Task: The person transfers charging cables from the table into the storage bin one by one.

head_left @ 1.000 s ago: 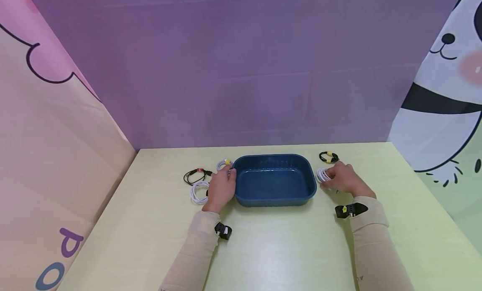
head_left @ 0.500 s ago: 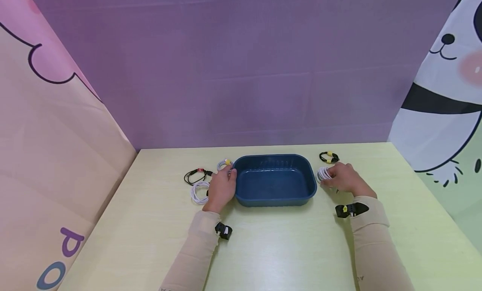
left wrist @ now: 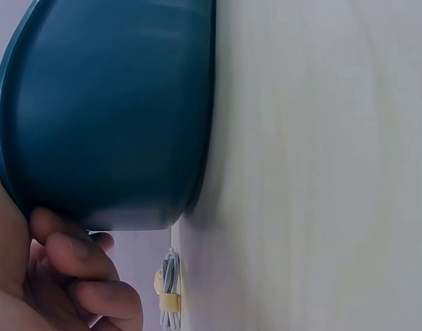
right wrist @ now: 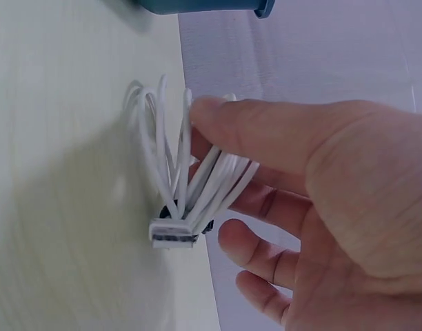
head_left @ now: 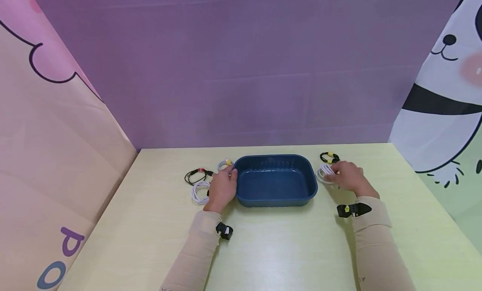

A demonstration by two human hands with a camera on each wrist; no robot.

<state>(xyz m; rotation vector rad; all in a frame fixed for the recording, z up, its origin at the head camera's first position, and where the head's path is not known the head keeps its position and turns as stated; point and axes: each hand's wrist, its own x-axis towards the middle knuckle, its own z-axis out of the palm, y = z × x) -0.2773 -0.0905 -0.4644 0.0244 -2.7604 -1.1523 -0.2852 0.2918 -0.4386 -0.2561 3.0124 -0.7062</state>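
Note:
A dark blue rectangular plastic basin (head_left: 276,203) stands on the table. My left hand (head_left: 223,187) grips its left rim; in the left wrist view the fingers (left wrist: 80,255) curl under the edge. To the basin's right, my right hand (head_left: 350,176) pinches a coiled white cable (head_left: 323,172) between thumb and fingers. The right wrist view shows the cable's loops (right wrist: 166,152) partly lifted and fanned out, with a white plug (right wrist: 173,233) at the lower end. Some of its loops still lie close to the tabletop.
Behind my right hand lies a coiled black cable (head_left: 329,158) with yellow ties. Left of the basin are a black cable (head_left: 196,176) with a red tie, a white coil (head_left: 200,193) and a grey-white cable (head_left: 224,163) with a yellow tie. A purple backdrop (head_left: 244,73) rises behind the table.
My right hand has tipped slightly up and to the right, and the white cable's loops have spread in its grip. The left hand and basin have hardly moved.

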